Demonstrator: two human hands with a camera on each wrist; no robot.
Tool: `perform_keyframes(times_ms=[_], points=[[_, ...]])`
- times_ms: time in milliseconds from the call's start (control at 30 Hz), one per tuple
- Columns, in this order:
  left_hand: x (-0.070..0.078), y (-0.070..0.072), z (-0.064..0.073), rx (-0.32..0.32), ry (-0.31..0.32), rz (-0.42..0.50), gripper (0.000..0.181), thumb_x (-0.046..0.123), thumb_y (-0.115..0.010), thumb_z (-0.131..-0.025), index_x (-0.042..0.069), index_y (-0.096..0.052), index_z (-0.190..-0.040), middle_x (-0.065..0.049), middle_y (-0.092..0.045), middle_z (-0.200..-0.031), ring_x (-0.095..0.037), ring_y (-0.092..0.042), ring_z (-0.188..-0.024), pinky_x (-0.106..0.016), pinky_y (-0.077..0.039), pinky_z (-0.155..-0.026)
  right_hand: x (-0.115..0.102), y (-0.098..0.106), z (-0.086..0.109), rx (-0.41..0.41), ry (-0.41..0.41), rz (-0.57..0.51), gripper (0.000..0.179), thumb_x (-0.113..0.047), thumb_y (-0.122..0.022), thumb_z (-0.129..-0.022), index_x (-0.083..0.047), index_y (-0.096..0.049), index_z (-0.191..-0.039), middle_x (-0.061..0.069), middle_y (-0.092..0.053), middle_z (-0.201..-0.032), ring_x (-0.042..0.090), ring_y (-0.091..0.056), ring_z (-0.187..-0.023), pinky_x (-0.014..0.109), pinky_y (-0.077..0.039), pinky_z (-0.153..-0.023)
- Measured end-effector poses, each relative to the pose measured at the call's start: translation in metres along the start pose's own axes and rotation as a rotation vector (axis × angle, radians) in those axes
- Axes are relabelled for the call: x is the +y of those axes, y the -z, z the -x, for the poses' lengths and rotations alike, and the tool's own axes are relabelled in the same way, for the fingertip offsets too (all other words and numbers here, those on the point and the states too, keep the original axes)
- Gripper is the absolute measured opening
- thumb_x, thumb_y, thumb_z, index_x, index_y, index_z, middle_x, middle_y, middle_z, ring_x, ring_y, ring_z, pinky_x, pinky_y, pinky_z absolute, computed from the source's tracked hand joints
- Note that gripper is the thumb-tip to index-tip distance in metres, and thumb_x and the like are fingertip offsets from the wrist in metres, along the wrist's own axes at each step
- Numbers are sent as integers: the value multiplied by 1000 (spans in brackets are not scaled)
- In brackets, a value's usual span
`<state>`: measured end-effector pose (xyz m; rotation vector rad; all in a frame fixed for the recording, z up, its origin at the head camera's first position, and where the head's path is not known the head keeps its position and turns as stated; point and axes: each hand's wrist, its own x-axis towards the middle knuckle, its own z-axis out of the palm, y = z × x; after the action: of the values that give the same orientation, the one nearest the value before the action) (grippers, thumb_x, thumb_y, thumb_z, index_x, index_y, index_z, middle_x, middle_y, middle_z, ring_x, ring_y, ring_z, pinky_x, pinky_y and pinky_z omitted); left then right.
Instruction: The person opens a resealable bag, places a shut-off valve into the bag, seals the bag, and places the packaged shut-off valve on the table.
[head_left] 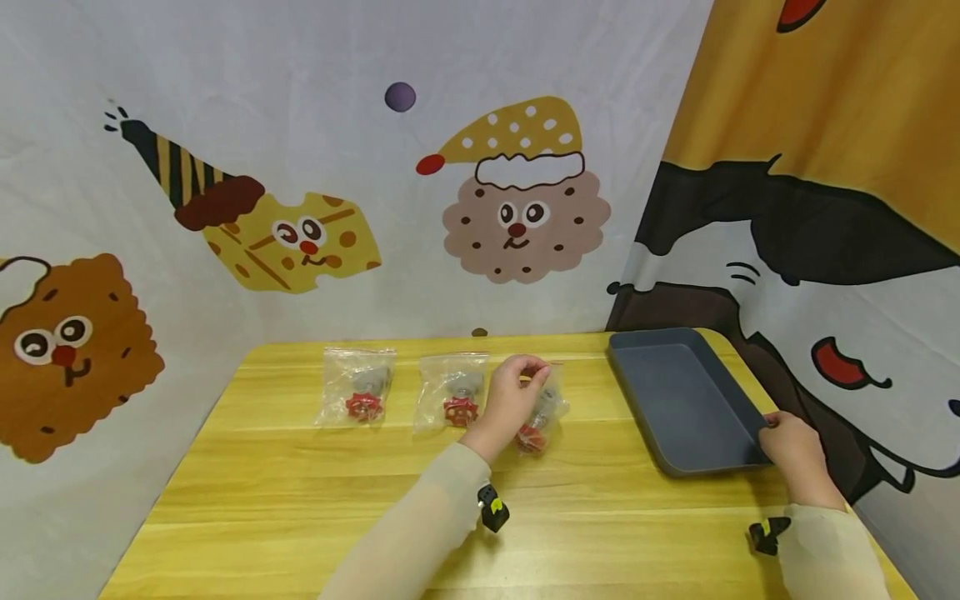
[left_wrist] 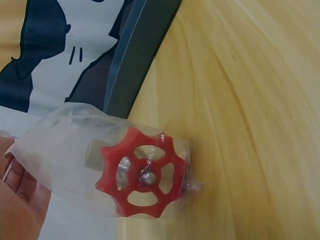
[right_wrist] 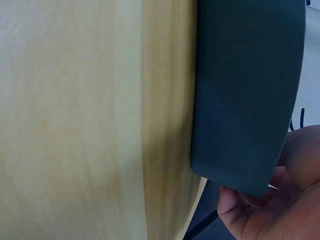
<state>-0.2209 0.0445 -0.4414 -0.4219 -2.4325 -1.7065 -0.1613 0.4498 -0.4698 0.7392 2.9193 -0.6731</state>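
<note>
My left hand [head_left: 512, 404] pinches the top edge of a clear zip bag [head_left: 552, 406]. Inside that bag is a metal valve with a red handwheel [left_wrist: 142, 175], hanging low over the wooden table in the left wrist view. Over at the right, my right hand [head_left: 797, 450] grips the side rim of a dark grey rectangular tray [head_left: 686, 400], thumb and fingers around its wall near the front corner. The tray's inside is bare.
Two more clear bags with red-wheeled valves lie left of my left hand: a middle bag [head_left: 451, 392] and a left bag [head_left: 355, 387]. The wooden table [head_left: 300, 500] meets a cartoon-printed curtain [head_left: 420, 292] at its back edge. The tray stands by the table's right edge.
</note>
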Motion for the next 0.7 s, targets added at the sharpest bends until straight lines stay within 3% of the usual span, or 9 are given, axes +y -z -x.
perform_keyframes(times_ms=[200,300,400,533,633,700], points=[[-1,-2,0,48,45,25,19,20,-62,-93,11,-64,-110,-5,-63,-104,-16,-61,-96,-22,-53,-78,0,0,1,-2,9,-3,43,-7,-42,-85,18,-44,-120,40,-45,-119,50,-47,-98,57,-42,-82],[3,-2,3,24,83,26,34,24,-61,-94,11,-55,-125,-8,-58,-114,-21,-57,-103,-28,-52,-83,0,0,2,5,9,2,43,-7,-41,-85,18,-43,-121,40,-45,-119,49,-47,-97,57,-42,-82],[8,0,10,-34,134,-58,51,34,-62,-91,11,-46,-135,-10,-54,-122,-25,-54,-109,-34,-50,-87,0,0,1,12,5,4,43,-7,-41,-85,18,-43,-121,40,-45,-119,49,-47,-98,58,-42,-83],[13,5,22,-119,219,-244,77,44,-69,-83,10,-35,-143,-11,-49,-129,-26,-52,-114,-41,-50,-91,0,-1,1,7,6,6,43,-7,-41,-86,18,-44,-120,40,-45,-119,49,-48,-98,57,-42,-83],[13,7,31,-170,284,-343,90,47,-74,-76,8,-31,-145,-13,-51,-128,-27,-54,-109,-45,-51,-89,-1,-1,0,8,7,9,43,-7,-41,-85,18,-44,-120,40,-46,-120,50,-48,-99,57,-43,-83],[10,7,35,-193,309,-380,89,49,-76,-74,4,-37,-140,-13,-55,-120,-25,-57,-100,-44,-53,-83,-2,0,1,9,7,13,43,-7,-41,-85,18,-44,-120,40,-46,-120,50,-48,-100,58,-42,-84]])
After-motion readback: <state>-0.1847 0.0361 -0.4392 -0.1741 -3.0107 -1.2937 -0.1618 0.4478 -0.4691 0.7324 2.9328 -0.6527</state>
